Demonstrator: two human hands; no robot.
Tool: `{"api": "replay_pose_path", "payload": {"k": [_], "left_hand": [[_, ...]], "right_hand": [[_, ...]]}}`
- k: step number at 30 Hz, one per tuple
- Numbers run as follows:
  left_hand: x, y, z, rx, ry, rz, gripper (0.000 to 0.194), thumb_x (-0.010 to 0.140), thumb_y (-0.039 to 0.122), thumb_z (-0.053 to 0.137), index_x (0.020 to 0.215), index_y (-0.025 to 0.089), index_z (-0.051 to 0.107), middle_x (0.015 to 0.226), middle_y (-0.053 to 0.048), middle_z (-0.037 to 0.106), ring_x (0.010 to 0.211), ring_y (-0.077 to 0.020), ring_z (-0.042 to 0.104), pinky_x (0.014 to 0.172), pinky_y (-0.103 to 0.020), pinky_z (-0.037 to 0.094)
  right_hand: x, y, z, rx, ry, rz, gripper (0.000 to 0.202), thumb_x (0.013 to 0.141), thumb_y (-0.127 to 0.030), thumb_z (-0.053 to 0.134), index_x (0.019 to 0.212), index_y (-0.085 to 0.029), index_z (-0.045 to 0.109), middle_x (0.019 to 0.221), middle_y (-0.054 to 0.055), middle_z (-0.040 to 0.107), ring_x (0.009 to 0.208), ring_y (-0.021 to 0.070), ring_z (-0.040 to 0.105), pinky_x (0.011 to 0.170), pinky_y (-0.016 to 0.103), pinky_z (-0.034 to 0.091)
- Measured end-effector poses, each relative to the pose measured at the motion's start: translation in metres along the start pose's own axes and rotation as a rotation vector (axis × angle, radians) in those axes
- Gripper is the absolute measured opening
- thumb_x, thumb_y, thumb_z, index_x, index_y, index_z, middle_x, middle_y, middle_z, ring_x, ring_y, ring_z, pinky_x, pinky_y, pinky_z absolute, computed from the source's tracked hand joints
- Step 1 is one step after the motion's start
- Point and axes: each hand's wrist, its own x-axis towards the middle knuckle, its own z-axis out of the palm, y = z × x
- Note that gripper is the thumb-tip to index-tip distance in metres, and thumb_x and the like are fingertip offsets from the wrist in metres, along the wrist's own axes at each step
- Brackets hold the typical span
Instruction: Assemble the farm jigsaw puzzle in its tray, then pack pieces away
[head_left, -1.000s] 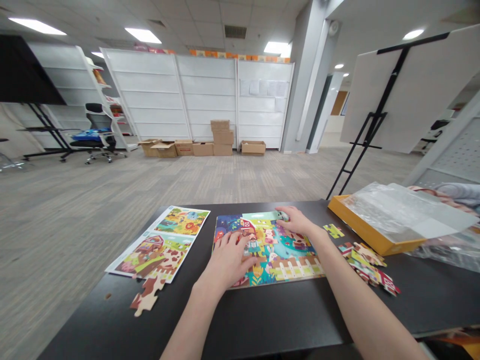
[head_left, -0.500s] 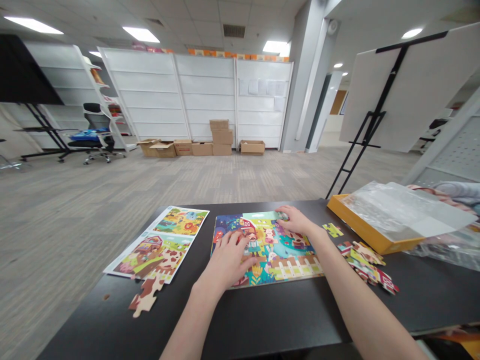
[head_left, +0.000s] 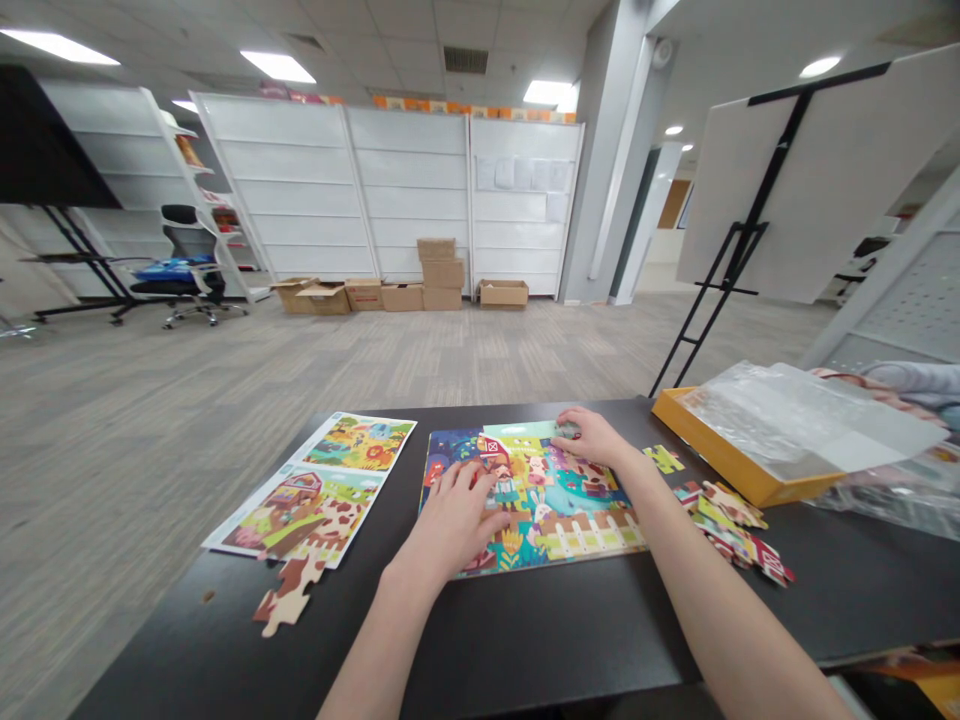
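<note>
A farm-themed jigsaw puzzle lies on the black table in front of me, partly filled with pieces over a colourful board. My left hand rests on its left part, fingers spread and holding nothing. At the upper right edge, my right hand has thumb and fingers curled around a puzzle piece, which they largely cover. One green piece and a pile of loose pieces lie to the right of my right forearm. Several brown-and-white cow pieces lie at the left.
A printed picture sheet lies left of the puzzle, touching the cow pieces. At the right stands a yellow box with clear plastic over it. Beyond the table are cardboard boxes, white shelving and an easel board.
The view has shifted very slightly. My right hand has edged a little at the puzzle's upper edge; my left hand stays where it was.
</note>
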Motion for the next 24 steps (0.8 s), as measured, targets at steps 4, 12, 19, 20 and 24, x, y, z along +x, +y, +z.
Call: {"api": "replay_pose_path", "payload": {"k": [4, 12, 19, 20, 24], "left_hand": [[0.0004, 0.0002, -0.0008, -0.004, -0.014, -0.004, 0.053, 0.093, 0.052, 0.055, 0.137, 0.023, 0.055, 0.142, -0.013, 0.052, 0.138, -0.0340, 0.041, 0.115, -0.052, 0.033], [0.0006, 0.0002, -0.0019, -0.004, -0.018, -0.003, 0.053, 0.093, 0.054, 0.054, 0.136, 0.022, 0.056, 0.139, -0.013, 0.054, 0.136, -0.0337, 0.042, 0.114, -0.051, 0.034], [0.0003, 0.0003, -0.0016, 0.000, -0.027, -0.008, 0.053, 0.093, 0.053, 0.053, 0.137, 0.023, 0.055, 0.142, -0.013, 0.053, 0.137, -0.0338, 0.041, 0.114, -0.051, 0.033], [0.0003, 0.0001, -0.0014, 0.001, -0.026, -0.008, 0.053, 0.093, 0.053, 0.053, 0.137, 0.023, 0.055, 0.141, -0.013, 0.053, 0.137, -0.0339, 0.041, 0.114, -0.051, 0.033], [0.0001, -0.0007, -0.0007, 0.006, -0.016, 0.002, 0.053, 0.093, 0.053, 0.053, 0.136, 0.023, 0.056, 0.142, -0.013, 0.053, 0.137, -0.0340, 0.042, 0.114, -0.051, 0.033]], "right_hand": [[-0.0010, -0.0014, -0.0043, -0.016, -0.018, -0.010, 0.029, 0.082, -0.043, 0.070, 0.096, -0.017, 0.073, 0.105, 0.012, 0.073, 0.094, 0.0262, 0.069, 0.087, 0.036, 0.052], [-0.0003, 0.0016, -0.0029, 0.003, -0.017, -0.054, 0.025, 0.082, -0.035, 0.069, 0.101, -0.019, 0.075, 0.106, 0.010, 0.073, 0.095, 0.0249, 0.069, 0.089, 0.036, 0.052], [0.0013, 0.0062, -0.0019, 0.036, -0.040, -0.042, 0.018, 0.084, -0.030, 0.067, 0.096, -0.019, 0.077, 0.109, 0.010, 0.073, 0.097, 0.0241, 0.070, 0.093, 0.036, 0.052], [0.0014, 0.0060, -0.0019, 0.037, -0.036, -0.033, 0.017, 0.084, -0.028, 0.067, 0.095, -0.019, 0.077, 0.109, 0.010, 0.073, 0.097, 0.0240, 0.070, 0.093, 0.036, 0.052], [0.0015, 0.0052, -0.0019, 0.052, -0.017, -0.020, 0.015, 0.084, -0.024, 0.066, 0.093, -0.020, 0.077, 0.106, 0.008, 0.074, 0.097, 0.0234, 0.070, 0.093, 0.035, 0.052]]}}
